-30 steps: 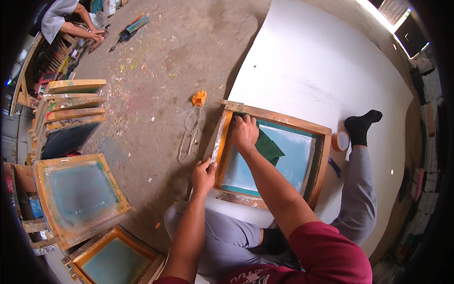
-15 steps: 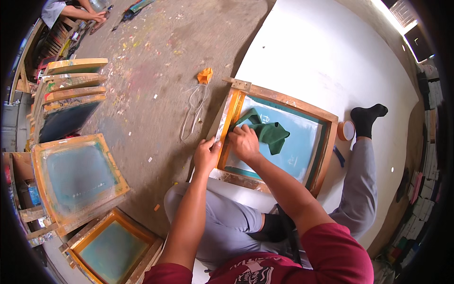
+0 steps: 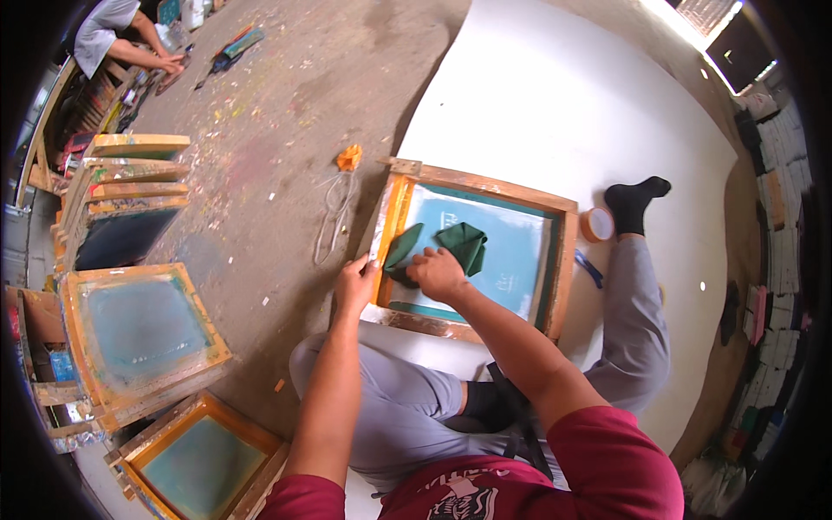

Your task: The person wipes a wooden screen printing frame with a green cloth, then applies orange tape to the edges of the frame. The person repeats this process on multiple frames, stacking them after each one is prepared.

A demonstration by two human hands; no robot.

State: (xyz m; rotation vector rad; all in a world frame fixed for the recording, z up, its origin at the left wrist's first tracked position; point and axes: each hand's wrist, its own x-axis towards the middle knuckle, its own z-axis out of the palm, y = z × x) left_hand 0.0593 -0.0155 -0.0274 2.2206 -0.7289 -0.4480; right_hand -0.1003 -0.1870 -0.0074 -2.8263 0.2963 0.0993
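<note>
A wooden screen-printing frame (image 3: 485, 184) with a pale blue mesh lies flat on a large white sheet (image 3: 555, 104) in front of my legs. My right hand (image 3: 438, 273) presses a dark green cloth (image 3: 451, 243) onto the mesh near the frame's left side. On the frame's left edge rests my left hand (image 3: 354, 286), fingers curled over the foil-taped wood. Both forearms reach in from the lower edge.
Several more wooden frames (image 3: 143, 334) lie and lean at the left. An orange scrap (image 3: 348, 157) and a loop of cord (image 3: 334, 212) lie on the concrete floor. A tape roll (image 3: 596, 224) sits by my socked foot (image 3: 637, 199). Another person (image 3: 117, 43) crouches at the top left.
My right hand has drawn the green cloth down across the mesh toward me, from the frame's far left corner to its lower left. The left hand stays on the frame's edge.
</note>
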